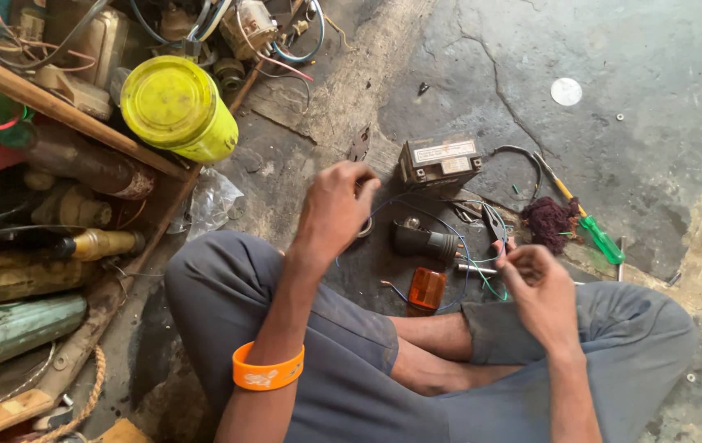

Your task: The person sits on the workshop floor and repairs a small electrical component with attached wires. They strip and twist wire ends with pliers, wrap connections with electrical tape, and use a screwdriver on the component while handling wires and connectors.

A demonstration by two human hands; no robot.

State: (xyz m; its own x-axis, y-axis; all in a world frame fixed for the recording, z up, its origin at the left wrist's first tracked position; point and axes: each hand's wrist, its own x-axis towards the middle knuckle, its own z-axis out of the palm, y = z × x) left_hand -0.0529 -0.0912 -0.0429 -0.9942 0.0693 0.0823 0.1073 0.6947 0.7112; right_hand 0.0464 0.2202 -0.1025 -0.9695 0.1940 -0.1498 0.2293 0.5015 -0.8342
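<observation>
Head view, landmark: a small boxy grey battery (439,160) is being taken as the reference; it is standing on the cracked concrete floor (613,49).
Left hand (336,205): it is being held raised just left of the battery, knuckles toward the camera, fingers curled inward; whether anything is being pinched cannot be told, since the fingertips are hidden behind the hand.
Orange wristband (268,371): it is being worn on the left forearm, well below the battery.
Right hand (540,283): it is being held below and right of the battery, thumb and forefinger pressed together on thin wire ends.
Wires (458,234): blue and green strands are being looped over the floor just below the battery, running between the two hands.
Black indicator housing (425,242): it is lying on its side directly below the battery, among the wires.
Orange lens (426,291): it is lying further below the battery, touching the person's shin.
Green-handled screwdriver (585,221): it is lying to the right of the battery, beside a dark red tuft of fibre (549,221).
Yellow can (179,107): it is lying tipped well left of the battery, resting on a wooden rack (64,111).
Grey trousers (343,353): crossed legs are being kept below the battery, framing the parts.
</observation>
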